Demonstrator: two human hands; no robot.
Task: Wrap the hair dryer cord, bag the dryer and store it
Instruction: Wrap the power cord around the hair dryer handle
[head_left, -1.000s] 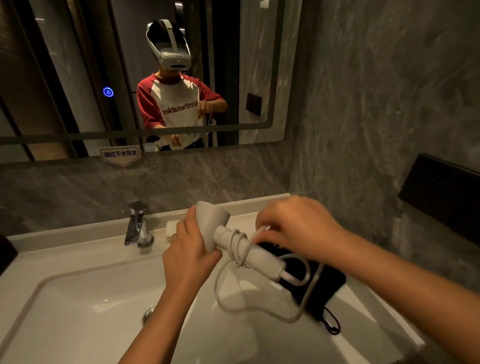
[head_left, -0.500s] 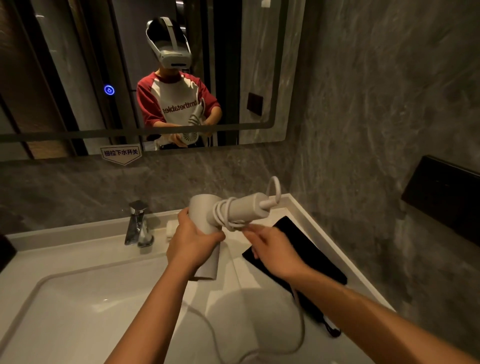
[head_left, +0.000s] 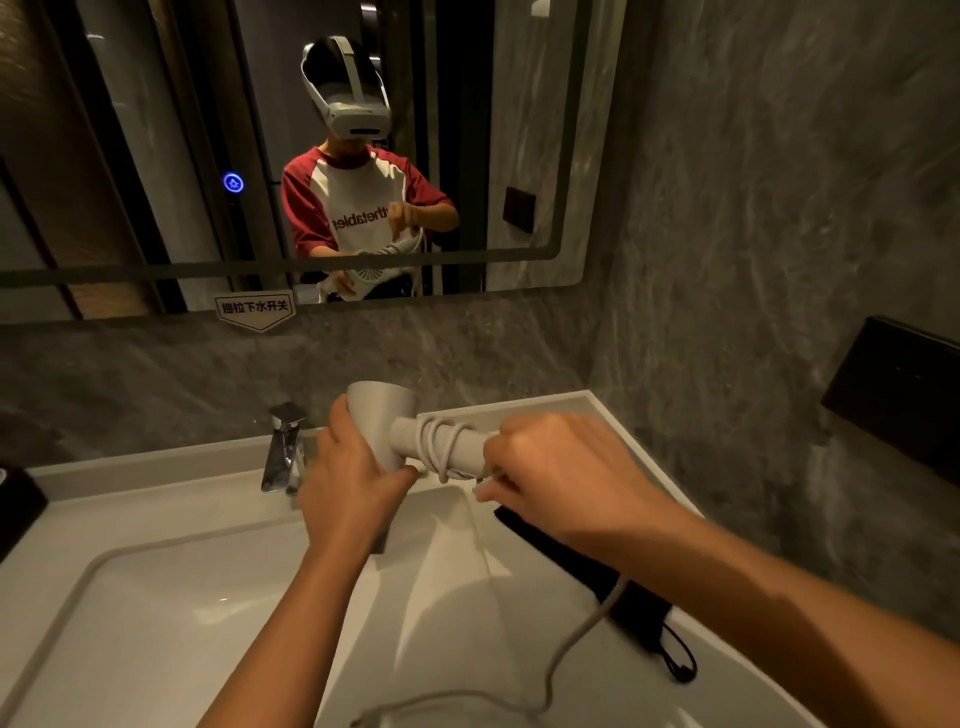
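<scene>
Head view
Left hand (head_left: 349, 483): gripping the hair dryer (head_left: 387, 431) by its barrel, above the sink (head_left: 171, 613).
Right hand (head_left: 553, 470): closing around the handle end at 3 o'clock, pinching the cord (head_left: 441, 444) (several turns coiled on the handle).
Bag (head_left: 597, 571): lying flat at 4 o'clock on the counter, black.
Faucet (head_left: 283, 447): sitting at 9 o'clock.

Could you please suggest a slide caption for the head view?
Left hand steadies a white hair dryer while right hand winds its white cord round the handle.
</scene>
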